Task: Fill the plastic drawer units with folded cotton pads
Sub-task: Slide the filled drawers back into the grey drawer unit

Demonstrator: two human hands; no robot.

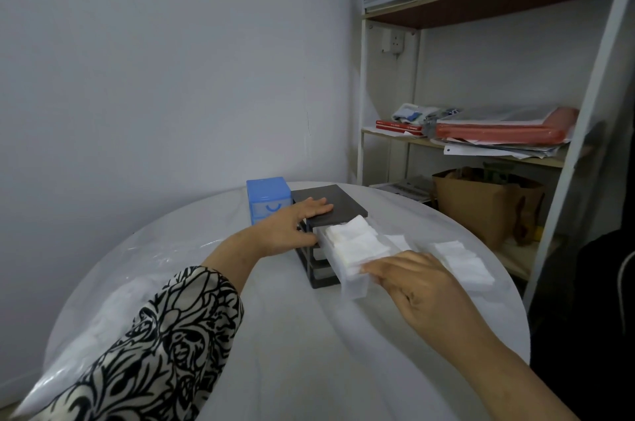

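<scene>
Top drawer (357, 259) of the black unit (330, 205) is out and packed with folded pads (354, 241). Left hand (292, 224) flat on the unit's top, right hand (415, 278) flat-fingered on the drawer's front; more pads (460, 260) on the bench (309, 334) at 3 o'clock. Lower drawers and the blue unit (268, 198) at 10 o'clock look unfilled.

Left grip (292, 224) lies flat, fingers straight; right grip (412, 279) reaches forward, fingers extended.
</scene>
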